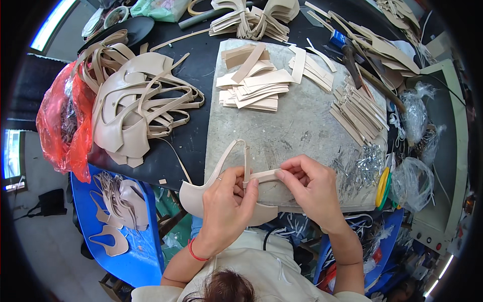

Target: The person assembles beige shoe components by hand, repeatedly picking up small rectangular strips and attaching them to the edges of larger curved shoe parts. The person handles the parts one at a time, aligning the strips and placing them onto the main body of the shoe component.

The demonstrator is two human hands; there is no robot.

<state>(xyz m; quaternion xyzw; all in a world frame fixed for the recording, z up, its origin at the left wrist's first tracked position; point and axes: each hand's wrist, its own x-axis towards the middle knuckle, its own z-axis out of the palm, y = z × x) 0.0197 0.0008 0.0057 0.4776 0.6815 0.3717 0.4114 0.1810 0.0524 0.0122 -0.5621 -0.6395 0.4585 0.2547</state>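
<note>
My left hand [226,204] holds a beige sandal upper [192,197] with a long curved strap, over the near edge of the grey work board [302,131]. Its thumb and fingers are closed around the narrow upright strap. A short beige strip [266,175] crosses from that strap toward the right. At its other end, my right hand [313,191] pinches the strip between thumb and forefinger. Whether the strip is looped round the strap cannot be made out, since the left fingers partly hide the spot. Part of the upper hangs below the left hand.
Beige strips [261,90] lie stacked on the board, with narrower strips [354,118] and small metal buckles [371,162] at the right. Scissors [384,186] lie by the board's right edge. Piled uppers [128,110] and a red plastic bag [63,126] are leftward, above a blue chair [146,246].
</note>
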